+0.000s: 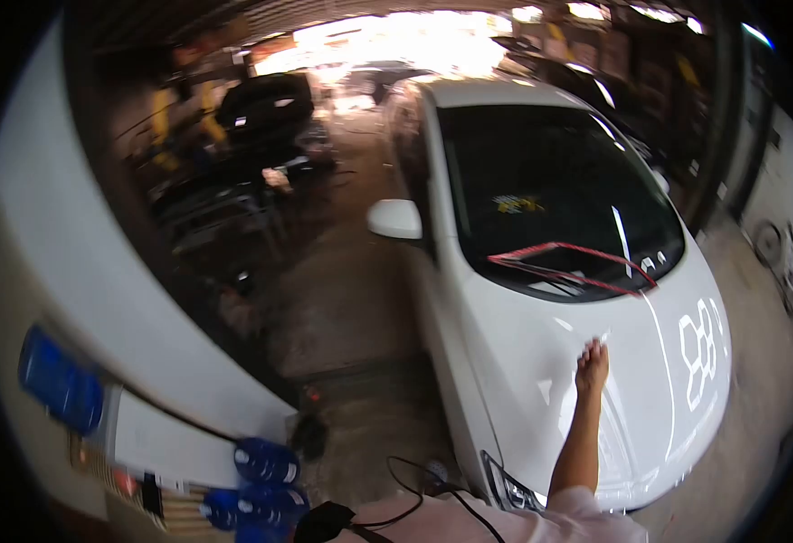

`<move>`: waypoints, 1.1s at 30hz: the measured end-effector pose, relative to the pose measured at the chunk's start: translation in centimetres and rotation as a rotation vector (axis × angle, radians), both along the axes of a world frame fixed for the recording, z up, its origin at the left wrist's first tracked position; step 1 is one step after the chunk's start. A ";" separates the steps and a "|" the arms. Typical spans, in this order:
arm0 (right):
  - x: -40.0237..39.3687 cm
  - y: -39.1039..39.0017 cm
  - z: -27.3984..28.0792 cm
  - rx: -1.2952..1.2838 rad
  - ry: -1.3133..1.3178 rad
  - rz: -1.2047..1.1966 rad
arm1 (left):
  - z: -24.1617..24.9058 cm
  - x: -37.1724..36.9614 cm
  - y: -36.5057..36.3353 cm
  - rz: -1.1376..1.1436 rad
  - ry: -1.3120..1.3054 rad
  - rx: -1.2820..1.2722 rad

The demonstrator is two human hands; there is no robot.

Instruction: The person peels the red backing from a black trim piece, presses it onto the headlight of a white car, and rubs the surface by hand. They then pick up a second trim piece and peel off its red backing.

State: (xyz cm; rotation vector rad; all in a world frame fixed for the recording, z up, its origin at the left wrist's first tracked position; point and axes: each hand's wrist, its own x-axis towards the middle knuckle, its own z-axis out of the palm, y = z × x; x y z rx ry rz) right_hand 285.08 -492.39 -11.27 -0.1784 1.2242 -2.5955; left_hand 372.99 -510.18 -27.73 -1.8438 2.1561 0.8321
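My right hand [593, 366] reaches forward over the white hood [541, 353] of a parked car. Its fingers are drawn together, and I cannot tell what, if anything, is between them. Beyond the hand, a thin red strip [555, 246] forms an angular outline at the base of the dark windshield [550, 172]. Bright hexagon-shaped light reflections shine on the hood to the right of the hand. The car's headlight [509, 484] shows near my body. My left hand is out of view.
A white side mirror [394, 219] juts out from the car. Blue water jugs [267, 460] stand at the lower left by a white wall [143, 299]. A dark vehicle with its hood raised [265, 104] is at the back left. A dark cord [405, 516] hangs by my body.
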 end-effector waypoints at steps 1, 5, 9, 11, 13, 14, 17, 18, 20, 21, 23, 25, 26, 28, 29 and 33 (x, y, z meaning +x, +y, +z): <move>-3.2 -0.2 -0.1 0.049 -0.006 -0.090 | 0.8 -1.4 -2.2 0.051 0.039 0.020; -15.0 -0.4 -2.7 0.156 0.007 -0.566 | 2.5 -7.8 -9.7 0.140 0.141 0.087; -25.7 1.4 -8.1 0.936 -0.011 -1.118 | 2.7 -13.2 -13.9 0.106 0.162 0.142; -28.0 2.4 -8.1 0.842 -0.131 -0.978 | 2.3 -15.7 -14.9 0.085 0.162 0.176; -31.7 3.4 -9.4 0.867 -0.066 -1.076 | 2.0 -17.9 -15.6 0.062 0.157 0.207; -32.1 3.9 -8.4 0.755 -0.110 -0.913 | 1.8 -18.7 -15.9 0.052 0.154 0.219; -31.9 4.1 -4.2 0.590 -0.140 -0.693 | 1.3 -20.7 -16.7 0.034 0.139 0.243; -32.2 4.0 -3.4 0.512 -0.195 -0.650 | 1.2 -21.2 -17.0 0.035 0.141 0.248; -32.7 3.7 -2.3 0.417 -0.266 -0.567 | 0.9 -22.0 -17.4 0.040 0.136 0.256; -33.3 3.4 -2.1 0.420 -0.261 -0.561 | 0.7 -22.3 -17.5 0.043 0.134 0.258; -34.0 3.6 -1.9 0.425 -0.290 -0.516 | 0.5 -22.5 -17.5 0.055 0.131 0.266; -34.5 3.3 -1.9 0.431 -0.279 -0.519 | 0.4 -22.7 -17.8 0.062 0.130 0.271; -34.7 3.2 -1.7 0.473 -0.269 -0.546 | 0.4 -22.6 -17.8 0.067 0.131 0.274; -36.5 3.5 -3.3 0.550 -0.325 -0.535 | 0.3 -22.5 -17.9 0.075 0.132 0.279; -37.4 2.9 -4.3 0.553 -0.322 -0.530 | 0.3 -22.2 -17.9 0.078 0.132 0.283; -36.5 -1.1 -4.0 1.433 0.361 -0.540 | 0.3 -21.0 -18.1 0.081 0.128 0.290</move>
